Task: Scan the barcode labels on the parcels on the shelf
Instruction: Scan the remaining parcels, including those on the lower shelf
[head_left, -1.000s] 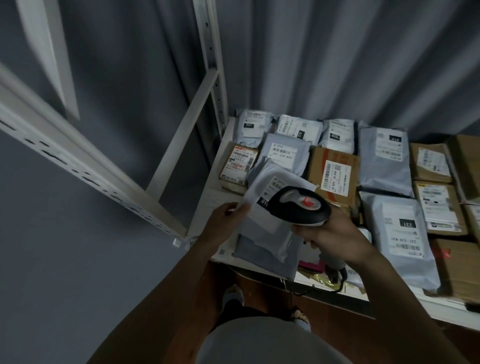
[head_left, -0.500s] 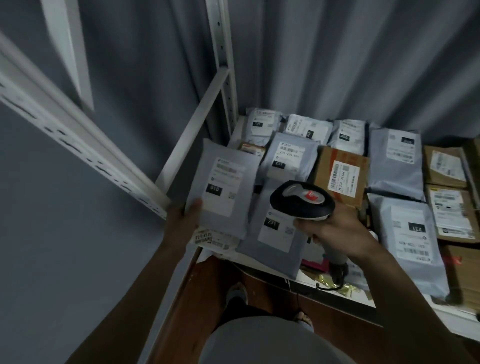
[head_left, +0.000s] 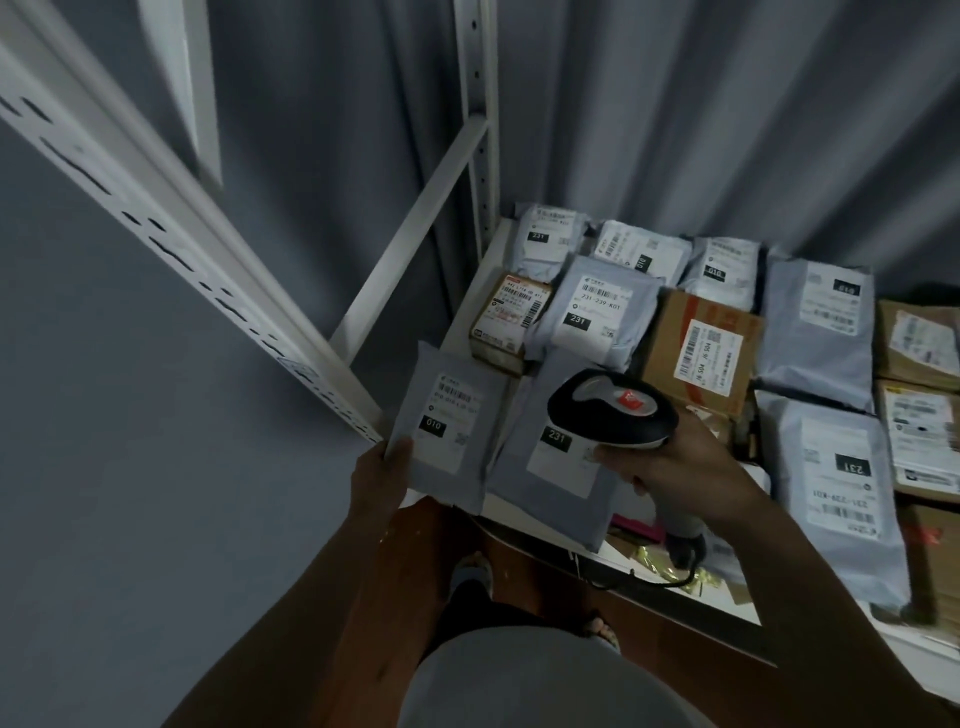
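Scanner (head_left: 613, 410) gripped by right hand (head_left: 670, 467); left hand (head_left: 379, 478) holds grey parcel (head_left: 447, 431).

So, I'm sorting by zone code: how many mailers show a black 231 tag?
4: back-left mailer; second-row mailer beside the small box; front mailer under the scanner; right-hand mailer, tag upside down. Blurred or covered tags may hide more.
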